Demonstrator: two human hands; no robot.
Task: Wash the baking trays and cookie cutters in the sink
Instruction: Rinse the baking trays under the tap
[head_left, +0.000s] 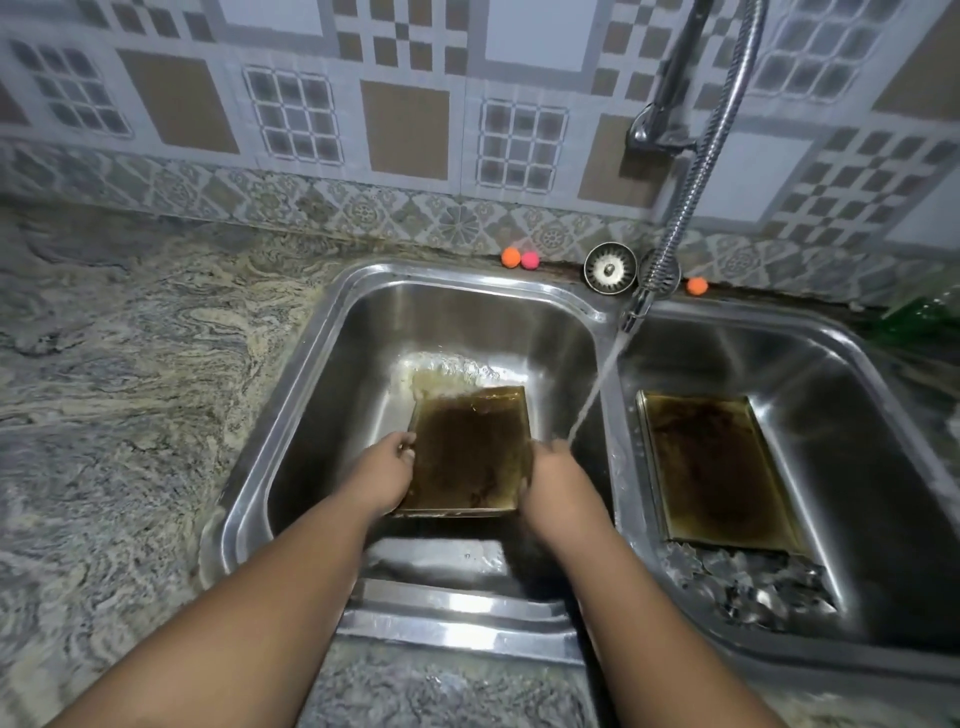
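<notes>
A brown-stained rectangular baking tray (470, 449) is held tilted in the left basin (363, 332) of a steel double sink, and brown water spills off its far edge. My left hand (384, 470) grips its left rim and my right hand (553, 486) grips its right rim. Water from the tap nozzle (635, 312) streams down onto my right hand. A second stained tray (714, 470) lies in the right basin (857, 415). Several shiny metal cookie cutters (753, 584) are heaped at that tray's near end.
A flexible chrome tap hose (711, 140) arcs down from the tiled wall. A round sink strainer (609, 268) and small orange (511, 256) and pink balls (530, 260) sit on the back ledge. A marbled stone counter (130, 364) stretches left. Something green (919, 317) lies at the far right.
</notes>
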